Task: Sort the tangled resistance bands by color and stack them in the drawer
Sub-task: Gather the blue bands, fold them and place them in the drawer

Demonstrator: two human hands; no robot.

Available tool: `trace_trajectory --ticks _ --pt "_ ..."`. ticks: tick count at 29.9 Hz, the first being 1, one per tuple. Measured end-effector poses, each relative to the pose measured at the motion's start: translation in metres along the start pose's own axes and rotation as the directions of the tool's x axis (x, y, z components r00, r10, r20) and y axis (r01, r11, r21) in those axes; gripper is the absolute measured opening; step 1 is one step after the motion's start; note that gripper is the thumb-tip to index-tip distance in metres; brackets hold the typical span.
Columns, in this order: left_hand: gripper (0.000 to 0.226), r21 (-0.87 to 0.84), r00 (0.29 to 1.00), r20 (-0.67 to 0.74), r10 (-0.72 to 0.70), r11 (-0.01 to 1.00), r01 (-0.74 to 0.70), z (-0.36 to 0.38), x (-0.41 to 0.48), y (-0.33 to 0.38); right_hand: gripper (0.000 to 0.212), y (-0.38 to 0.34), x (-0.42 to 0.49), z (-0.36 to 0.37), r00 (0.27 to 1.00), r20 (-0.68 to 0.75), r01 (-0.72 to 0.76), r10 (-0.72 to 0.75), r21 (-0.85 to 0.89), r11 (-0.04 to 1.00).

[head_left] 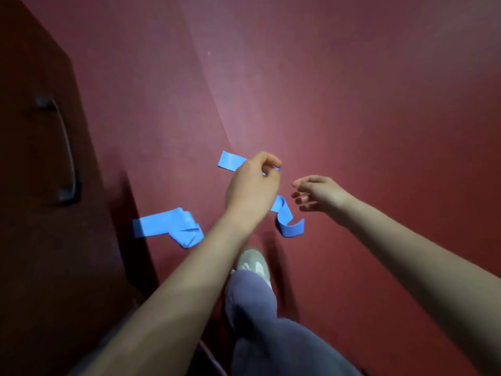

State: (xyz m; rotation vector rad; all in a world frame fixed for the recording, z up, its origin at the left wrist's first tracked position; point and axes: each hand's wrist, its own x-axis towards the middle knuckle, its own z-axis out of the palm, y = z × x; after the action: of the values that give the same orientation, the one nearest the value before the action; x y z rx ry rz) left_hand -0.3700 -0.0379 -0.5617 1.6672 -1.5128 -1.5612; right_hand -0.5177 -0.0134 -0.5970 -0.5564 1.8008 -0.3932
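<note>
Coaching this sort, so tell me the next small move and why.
Probably bring the right hand in to take the hanging end of the band. The left hand pinches it alone, its lower part curls and twists, and the right hand is open just beside it. Two hands could pull it straight.

Blue bands (pixel 168 223), dark red floor (pixel 352 104), dark brown drawer front (pixel 32 185), grey-white shoe (pixel 253 263)

L: cabinet (pixel 40 185) blocks | fwd+R: carpet (pixel 352 104) open | low: loose band (pixel 168 226), leg (pixel 252 308)
</note>
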Motion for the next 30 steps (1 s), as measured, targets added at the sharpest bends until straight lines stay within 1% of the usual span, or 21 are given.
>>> trace_trajectory --ticks 3,4,6,8,10,12,13,14,15,17,19,20,22,23,24,25,26,28,29,30 --pt "0.034 -0.039 0.998 0.036 -0.058 0.997 0.059 0.022 0.023 -0.026 0.025 0.022 0.038 -0.003 1.0 -0.03 -0.004 0.002 -0.075 0.997" --pt "0.034 -0.057 0.996 0.048 -0.069 0.996 0.071 0.028 0.029 -0.035 0.025 0.03 0.048 -0.005 0.999 -0.037 0.012 -0.016 -0.114 0.993" --pt "0.035 -0.077 0.993 0.065 -0.1 0.991 0.105 0.045 0.045 -0.054 0.019 0.05 0.076 -0.011 0.996 -0.061 0.053 -0.071 -0.25 0.967" --pt "0.025 -0.088 0.991 0.086 -0.104 0.99 0.111 0.056 0.053 -0.07 0.015 0.071 0.097 -0.017 0.991 -0.046 0.094 -0.129 -0.453 0.887" --pt "0.015 -0.092 0.988 0.106 -0.113 0.988 0.123 0.067 0.058 -0.086 0.023 0.094 0.115 -0.022 0.992 0.046 0.117 -0.115 -0.646 0.754" --pt "0.015 -0.066 0.981 0.134 -0.142 0.986 0.152 0.081 0.069 -0.107 0.035 0.12 0.134 -0.025 0.993 0.11 0.109 -0.039 -0.752 0.65" --pt "0.016 -0.045 0.978 0.138 -0.154 0.986 0.162 0.085 0.071 -0.115 0.041 0.131 0.14 -0.024 0.992 0.13 0.107 -0.009 -0.777 0.621" --pt "0.022 -0.025 0.976 0.143 -0.167 0.985 0.172 0.089 0.074 -0.122 0.044 0.139 0.145 -0.023 0.99 0.139 0.107 0.005 -0.785 0.61" --pt "0.028 0.003 0.972 0.156 -0.177 0.984 0.179 0.094 0.076 -0.131 0.043 0.152 0.15 -0.02 0.991 0.13 0.096 0.01 -0.781 0.617" --pt "0.033 0.035 0.965 0.174 -0.195 0.981 0.191 0.099 0.077 -0.143 0.032 0.17 0.154 -0.015 0.994 0.105 0.097 -0.024 -0.771 0.629" --pt "0.031 0.063 0.962 0.186 -0.197 0.98 0.189 0.1 0.078 -0.155 0.018 0.18 0.154 -0.013 0.991 0.062 0.128 -0.121 -0.721 0.68" --pt "0.028 0.082 0.96 0.203 -0.194 0.98 0.181 0.1 0.077 -0.159 0.014 0.181 0.153 -0.011 0.983 0.058 0.169 -0.175 -0.667 0.726" --pt "0.017 0.141 0.96 0.248 -0.128 0.985 0.095 0.099 0.075 -0.161 0.015 0.175 0.148 -0.008 0.956 0.067 0.278 -0.286 -0.529 0.802" --pt "0.031 0.198 0.959 0.274 -0.064 0.98 0.009 0.099 0.073 -0.161 0.017 0.166 0.142 -0.007 0.945 0.061 0.312 -0.322 -0.465 0.829" --pt "0.051 0.25 0.944 0.331 0.008 0.963 -0.096 0.1 0.072 -0.16 0.018 0.156 0.135 -0.007 0.934 0.056 0.343 -0.353 -0.421 0.84" --pt "0.068 0.286 0.912 0.405 0.066 0.938 -0.195 0.102 0.073 -0.158 0.016 0.145 0.127 -0.007 0.92 0.06 0.379 -0.387 -0.386 0.841" --pt "0.081 0.313 0.872 0.481 0.088 0.912 -0.264 0.103 0.073 -0.154 0.014 0.133 0.119 -0.006 0.9 0.087 0.429 -0.426 -0.345 0.835" --pt "0.094 0.282 0.813 0.578 0.075 0.916 -0.285 0.105 0.076 -0.145 0.012 0.112 0.101 -0.008 0.851 0.158 0.525 -0.501 -0.234 0.818" --pt "0.093 0.211 0.799 0.596 0.075 0.946 -0.247 0.103 0.077 -0.14 0.014 0.101 0.094 -0.01 0.835 0.198 0.548 -0.514 -0.206 0.811" --pt "0.085 0.13 0.796 0.6 0.085 0.971 -0.201 0.1 0.076 -0.135 0.015 0.09 0.087 -0.012 0.83 0.247 0.547 -0.5 -0.191 0.815"
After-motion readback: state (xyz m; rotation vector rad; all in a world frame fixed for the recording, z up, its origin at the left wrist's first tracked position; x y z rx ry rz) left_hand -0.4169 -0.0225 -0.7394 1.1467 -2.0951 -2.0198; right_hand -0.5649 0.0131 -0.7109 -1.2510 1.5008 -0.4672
